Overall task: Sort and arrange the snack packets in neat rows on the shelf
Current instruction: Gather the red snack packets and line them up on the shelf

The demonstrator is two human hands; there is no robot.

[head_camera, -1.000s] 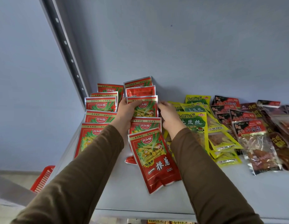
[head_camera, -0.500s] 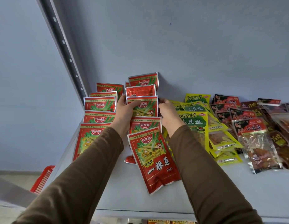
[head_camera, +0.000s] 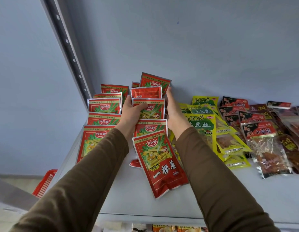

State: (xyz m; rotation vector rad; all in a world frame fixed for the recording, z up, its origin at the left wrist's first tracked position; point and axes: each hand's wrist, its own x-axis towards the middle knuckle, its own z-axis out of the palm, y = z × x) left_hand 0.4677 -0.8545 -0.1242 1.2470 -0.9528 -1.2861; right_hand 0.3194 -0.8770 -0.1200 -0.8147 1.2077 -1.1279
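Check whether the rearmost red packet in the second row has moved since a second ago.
Yes. The rearmost red packet has tipped upright against the back wall, between both hands.

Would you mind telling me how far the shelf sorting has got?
Done: the left row of red foil snack packets overlaps evenly. In hand: left hand and right hand square the second red row. Left: the yellow packets and dark packets lie jumbled.

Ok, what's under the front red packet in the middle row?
Under the tilted front red packet, a small red corner of another packet pokes out at its left on the shelf. The rest of that piece is covered.
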